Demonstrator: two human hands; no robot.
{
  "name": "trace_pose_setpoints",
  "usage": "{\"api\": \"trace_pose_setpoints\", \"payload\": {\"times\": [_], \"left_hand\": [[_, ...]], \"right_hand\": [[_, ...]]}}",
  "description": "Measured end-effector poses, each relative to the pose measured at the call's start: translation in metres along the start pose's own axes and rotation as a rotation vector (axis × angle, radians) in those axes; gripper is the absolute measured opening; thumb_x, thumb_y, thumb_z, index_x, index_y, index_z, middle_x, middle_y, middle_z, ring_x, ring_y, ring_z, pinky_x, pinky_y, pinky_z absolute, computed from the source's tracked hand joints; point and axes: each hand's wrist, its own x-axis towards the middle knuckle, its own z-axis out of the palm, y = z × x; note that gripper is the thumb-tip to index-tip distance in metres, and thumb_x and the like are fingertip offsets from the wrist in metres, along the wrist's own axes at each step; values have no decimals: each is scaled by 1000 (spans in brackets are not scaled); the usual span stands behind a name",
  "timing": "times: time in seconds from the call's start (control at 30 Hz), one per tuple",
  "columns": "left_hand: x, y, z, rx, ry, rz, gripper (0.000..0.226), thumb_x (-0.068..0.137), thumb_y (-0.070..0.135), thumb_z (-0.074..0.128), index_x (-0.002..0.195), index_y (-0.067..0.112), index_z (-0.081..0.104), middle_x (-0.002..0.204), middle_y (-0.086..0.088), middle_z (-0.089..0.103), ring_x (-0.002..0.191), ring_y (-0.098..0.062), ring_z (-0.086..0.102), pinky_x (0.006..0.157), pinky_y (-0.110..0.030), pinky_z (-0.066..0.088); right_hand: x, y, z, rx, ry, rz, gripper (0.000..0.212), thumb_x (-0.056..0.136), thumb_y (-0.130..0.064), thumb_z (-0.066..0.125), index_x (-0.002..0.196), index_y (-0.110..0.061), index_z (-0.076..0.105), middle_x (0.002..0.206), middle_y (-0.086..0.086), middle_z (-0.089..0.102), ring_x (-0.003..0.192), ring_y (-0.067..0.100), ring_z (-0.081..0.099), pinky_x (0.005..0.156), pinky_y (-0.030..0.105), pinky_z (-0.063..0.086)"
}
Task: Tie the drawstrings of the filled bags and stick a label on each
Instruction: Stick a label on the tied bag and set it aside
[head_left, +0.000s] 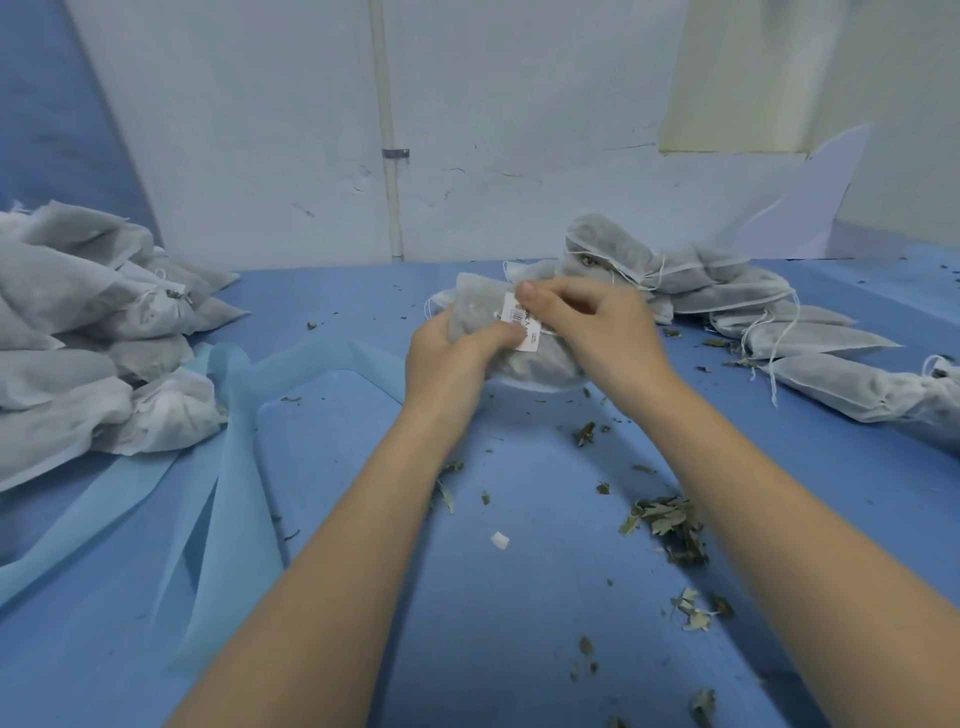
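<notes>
Closest to the person, the blue non-woven cloth covering the table (519, 597) carries scattered dry green leaf pieces (667, 525) on the right side and one small white scrap of paper (500, 540) near the middle. On the left, a lighter blue strip of thin fabric (228, 457) lies loose across the cloth, folded and curving toward the centre.

Both bare forearms reach forward over the table. The left hand (447, 364) grips the filled grey-white mesh bag (478, 317) from below and from the left side, its thumb lying over the front of the bag and touching the lower end of the white barcode label (522, 325). The right hand (597, 322) comes from the right with curled fingers; its thumb presses on the upper part of the label, and the other fingers are bent behind, against the bag. The bag is held just above the table, at the centre, and the label lies on its front face, slightly tilted.

Farther left, a pile of filled grey-white bags (88, 332) lies on the cloth. Farther right, behind the hands, another heap of filled bags with loose white drawstrings (727, 301) spreads toward the right edge. Behind all stands a pale wall (519, 130) with a thin white vertical pipe (387, 130).
</notes>
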Motion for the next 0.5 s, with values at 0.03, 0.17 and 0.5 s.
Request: {"api": "trace_pose_setpoints", "payload": {"times": [0.03, 0.17, 0.5], "left_hand": [[0, 1, 0, -26, 43, -19, 9, 72, 20, 74, 75, 14, 68, 80, -7, 70, 79, -23, 66, 80, -40, 52], [2, 1, 0, -87, 232, -41, 13, 82, 21, 68, 72, 13, 66, 81, -9, 66, 80, -23, 63, 79, -40, 52], [0, 9, 0, -305, 468, -62, 13, 80, 24, 73, 78, 14, 66, 76, 0, 67, 71, -18, 64, 68, -30, 53]], "right_hand": [[-2, 1, 1, 52, -90, 21, 4, 86, -34, 69, 88, -35, 72, 86, -18, 70, 84, -6, 63, 79, 17, 46], [-5, 7, 5, 71, -108, 59, 55, 77, -37, 76, 128, -30, 56, 115, -18, 56, 95, -21, 52, 79, 4, 44], [-3, -6, 44, 851, 111, 380, 47, 75, -7, 78, 100, -23, 41, 90, 2, 62, 69, 13, 62, 53, 19, 47]]}}
